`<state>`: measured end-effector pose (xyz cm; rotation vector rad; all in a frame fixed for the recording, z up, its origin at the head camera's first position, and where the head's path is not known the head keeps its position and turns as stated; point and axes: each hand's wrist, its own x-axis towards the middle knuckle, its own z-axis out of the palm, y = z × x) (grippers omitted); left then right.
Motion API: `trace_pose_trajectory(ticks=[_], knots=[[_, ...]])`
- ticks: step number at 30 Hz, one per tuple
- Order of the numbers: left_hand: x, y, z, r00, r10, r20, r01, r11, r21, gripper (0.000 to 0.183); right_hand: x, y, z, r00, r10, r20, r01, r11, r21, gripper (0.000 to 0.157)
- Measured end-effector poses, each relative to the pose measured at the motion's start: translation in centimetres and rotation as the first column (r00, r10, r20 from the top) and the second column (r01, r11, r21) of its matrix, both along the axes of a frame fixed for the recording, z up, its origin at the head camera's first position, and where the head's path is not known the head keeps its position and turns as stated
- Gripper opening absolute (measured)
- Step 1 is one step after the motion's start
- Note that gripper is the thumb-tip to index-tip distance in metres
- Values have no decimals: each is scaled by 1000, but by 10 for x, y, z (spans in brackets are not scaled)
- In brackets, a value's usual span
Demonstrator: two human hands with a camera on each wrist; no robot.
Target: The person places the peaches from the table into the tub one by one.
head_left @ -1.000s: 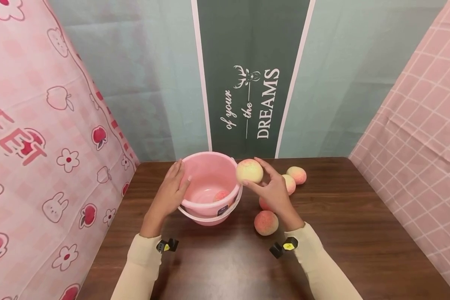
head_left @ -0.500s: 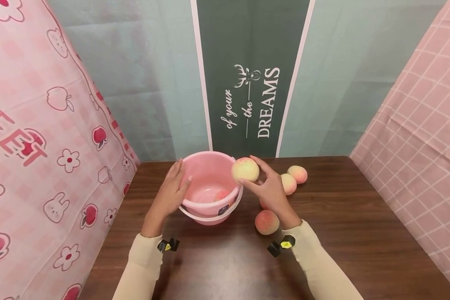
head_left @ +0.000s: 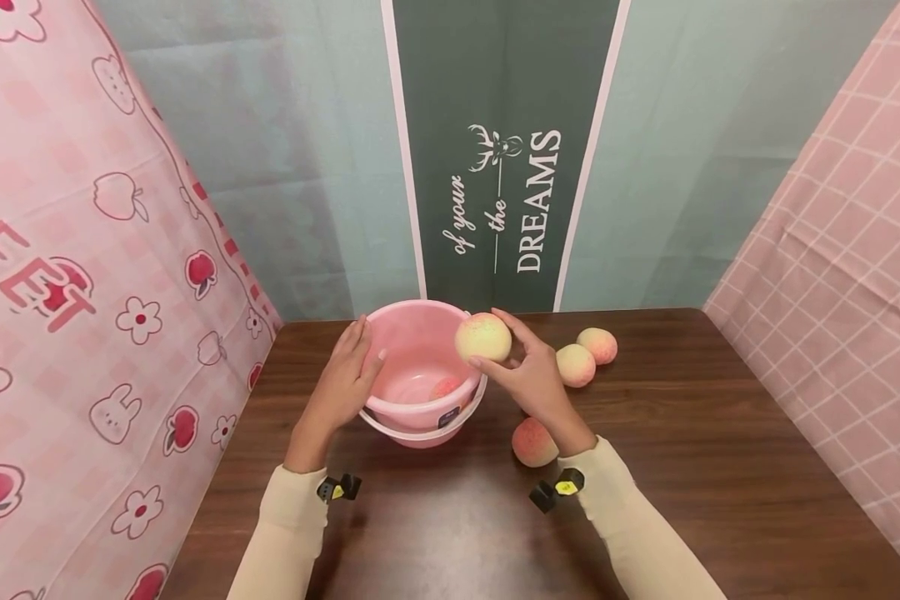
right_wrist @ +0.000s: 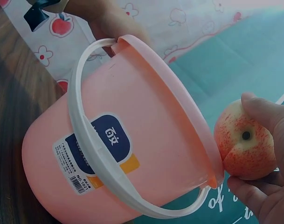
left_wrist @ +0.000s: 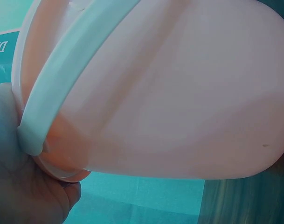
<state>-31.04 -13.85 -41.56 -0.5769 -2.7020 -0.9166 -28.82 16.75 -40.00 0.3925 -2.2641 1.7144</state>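
Observation:
A pink bucket point(head_left: 416, 412) with a white handle point(right_wrist: 100, 168) and a blue label stands at the table's far side. My left hand point(head_left: 341, 375) grips its left rim; in the left wrist view the thumb and fingers lie about the rim. My right hand point(head_left: 528, 371) holds a pale yellow and red peach point(head_left: 483, 337) between thumb and fingers. In the head view this peach overlaps the bucket's right rim; the right wrist view shows the peach point(right_wrist: 246, 140) right at the rim. Inside the bucket, a reddish peach point(head_left: 445, 387) shows at the bottom, partly hidden by the front wall.
Right of the bucket on the wooden table point(head_left: 682, 467) lie a red peach point(head_left: 534, 442), a pale peach point(head_left: 575, 365) and another peach point(head_left: 597, 346). A green curtain point(head_left: 307, 167) hangs behind, with pink patterned cloths at the left point(head_left: 135, 250) and right.
My right hand has moved left with the peach, from beside the bucket to its right rim. The left hand has stayed on the bucket.

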Motion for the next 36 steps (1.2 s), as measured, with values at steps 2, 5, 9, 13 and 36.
trace_pose_trajectory(ticks=[2,5,9,13,36], knots=[[0,0,-1,1000,1,0,-1,1000,0,67,0,0,0,1000,2,1,-2,1000,2,78],[0,-1,-1,1000,-1,4,1,1000,1,67,0,0,0,1000,1,-1,-1,1000,4,78],[0,-1,0,1000,0,3,0,1000,0,67,-2,-1,0,1000,6,-7,-6,1000,12,78],[1,-2,0,1000,-1,3,1,1000,-1,67,-3,-2,0,1000,11,-3,-11,1000,23,79],[2,-1,1,1000,5,6,-5,1000,-1,68,-4,-10,4,1000,7,-24,-4,996,90,78]])
